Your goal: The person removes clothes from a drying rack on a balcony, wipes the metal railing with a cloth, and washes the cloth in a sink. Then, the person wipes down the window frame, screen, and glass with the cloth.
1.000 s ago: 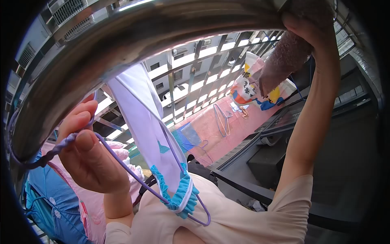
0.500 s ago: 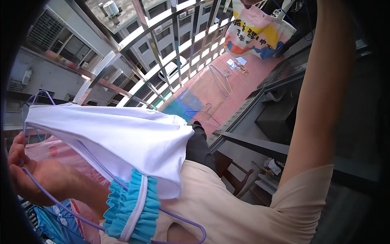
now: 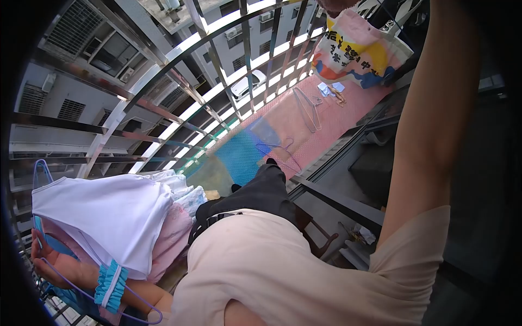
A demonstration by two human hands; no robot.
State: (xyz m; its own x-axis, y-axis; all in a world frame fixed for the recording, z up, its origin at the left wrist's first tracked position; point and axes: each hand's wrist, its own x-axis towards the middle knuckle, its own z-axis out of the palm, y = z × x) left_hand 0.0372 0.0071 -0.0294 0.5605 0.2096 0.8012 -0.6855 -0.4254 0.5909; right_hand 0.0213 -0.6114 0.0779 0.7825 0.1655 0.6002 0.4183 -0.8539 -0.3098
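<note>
At the lower left, my left hand (image 3: 57, 266) has its fingers bent around part of a purple hanger (image 3: 142, 308). A smooth white garment (image 3: 109, 212) hangs from it, with a teal ruffled band (image 3: 111, 285) lying across my forearm. Pink clothing (image 3: 173, 231) and pale blue ruffled clothing (image 3: 182, 190) hang right behind the white garment. More hanger wire (image 3: 42, 169) rises above its upper left corner. My right arm (image 3: 429, 136) is raised and runs out of the top edge, so my right hand is out of sight.
Curved metal railings (image 3: 217, 60) border the left side. Loose hangers (image 3: 309, 111) lie on the pink floor mat (image 3: 353, 111), near small pale and brown items (image 3: 333, 91). A printed tote bag (image 3: 361, 51) hangs at the top. Dark door framing (image 3: 337, 204) runs along the right.
My left hand and the white garment have moved lower and farther from the camera. More of the floor, my torso and the clothes behind the garment now shows. My right arm stays raised.
</note>
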